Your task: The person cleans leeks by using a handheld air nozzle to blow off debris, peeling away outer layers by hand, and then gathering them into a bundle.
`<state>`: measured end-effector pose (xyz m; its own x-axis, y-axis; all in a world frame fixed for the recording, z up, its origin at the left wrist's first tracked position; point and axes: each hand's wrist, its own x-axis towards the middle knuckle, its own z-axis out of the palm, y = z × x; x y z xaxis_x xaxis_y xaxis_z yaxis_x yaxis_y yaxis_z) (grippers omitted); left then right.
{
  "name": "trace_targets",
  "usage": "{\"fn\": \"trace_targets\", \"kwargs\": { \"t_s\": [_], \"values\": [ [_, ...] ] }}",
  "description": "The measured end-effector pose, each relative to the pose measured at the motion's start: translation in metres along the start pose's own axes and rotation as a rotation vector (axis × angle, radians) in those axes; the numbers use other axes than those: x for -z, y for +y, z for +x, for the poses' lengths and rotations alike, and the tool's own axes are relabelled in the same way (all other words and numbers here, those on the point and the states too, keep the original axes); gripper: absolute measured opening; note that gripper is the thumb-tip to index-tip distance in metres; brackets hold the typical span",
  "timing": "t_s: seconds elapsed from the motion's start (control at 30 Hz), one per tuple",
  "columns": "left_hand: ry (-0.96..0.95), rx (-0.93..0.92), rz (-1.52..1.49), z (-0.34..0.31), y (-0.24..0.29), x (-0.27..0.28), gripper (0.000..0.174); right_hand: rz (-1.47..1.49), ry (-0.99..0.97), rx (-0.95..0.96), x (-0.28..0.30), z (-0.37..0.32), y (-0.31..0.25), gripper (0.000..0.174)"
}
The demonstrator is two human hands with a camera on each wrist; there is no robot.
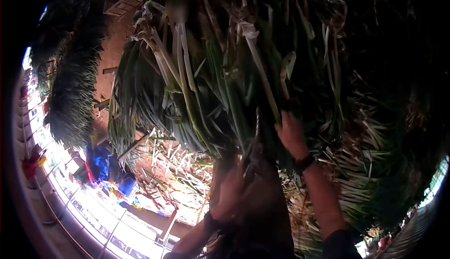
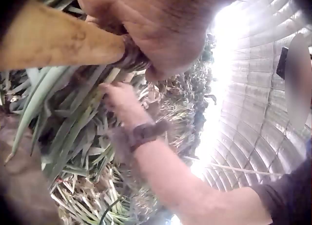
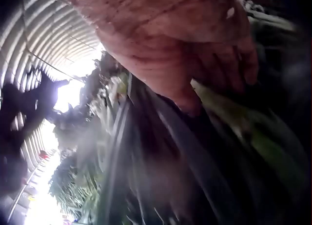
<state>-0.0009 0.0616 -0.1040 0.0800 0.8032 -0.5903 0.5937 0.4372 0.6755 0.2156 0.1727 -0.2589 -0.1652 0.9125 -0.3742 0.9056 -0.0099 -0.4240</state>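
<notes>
My right hand (image 1: 292, 136) reaches into a heap of long green onions (image 1: 187, 95), its fingers at the lower end of one pale stalk (image 1: 262, 74). In the right wrist view the fingers (image 3: 219, 64) curl over a yellow-green onion leaf (image 3: 219, 105). My left hand (image 1: 227, 191) is low at the front, blurred, close to the hanging leaf tips. The left wrist view shows this hand (image 2: 161, 30) around the narrow end of a wooden handle (image 2: 63, 39) with a dark wrapping. The handle's far part is hidden by the hand.
Cut stalks and leaf scraps (image 1: 173, 165) litter the ground at left. Another long pile of green onions (image 1: 72, 81) lies far left, and more leaves (image 1: 365, 165) spread at right. Blue bags (image 1: 101, 163) lie near the bright greenhouse wall (image 2: 248, 88).
</notes>
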Motion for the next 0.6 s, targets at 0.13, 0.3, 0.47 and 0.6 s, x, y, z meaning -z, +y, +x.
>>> {"fn": "trace_targets", "kwargs": {
  "t_s": [0.13, 0.3, 0.47, 0.6],
  "values": [
    [0.046, -0.035, 0.023, 0.064, -0.002, -0.002, 0.077, -0.109, 0.072, -0.022, -0.043, -0.016, 0.004, 0.063],
    [0.121, -0.124, -0.016, 0.156, 0.014, 0.025, 0.071, 0.110, -0.094, -0.047, -0.017, -0.029, 0.008, 0.051],
    [0.133, -0.164, -0.700, 0.145, 0.028, 0.059, 0.060, 0.881, -0.401, -0.296, 0.049, -0.047, -0.027, 0.035],
    [0.030, -0.061, -0.340, 0.076, 0.010, 0.088, 0.063, 1.069, -0.338, -0.169, 0.120, -0.038, -0.106, 0.037]
  ]
}}
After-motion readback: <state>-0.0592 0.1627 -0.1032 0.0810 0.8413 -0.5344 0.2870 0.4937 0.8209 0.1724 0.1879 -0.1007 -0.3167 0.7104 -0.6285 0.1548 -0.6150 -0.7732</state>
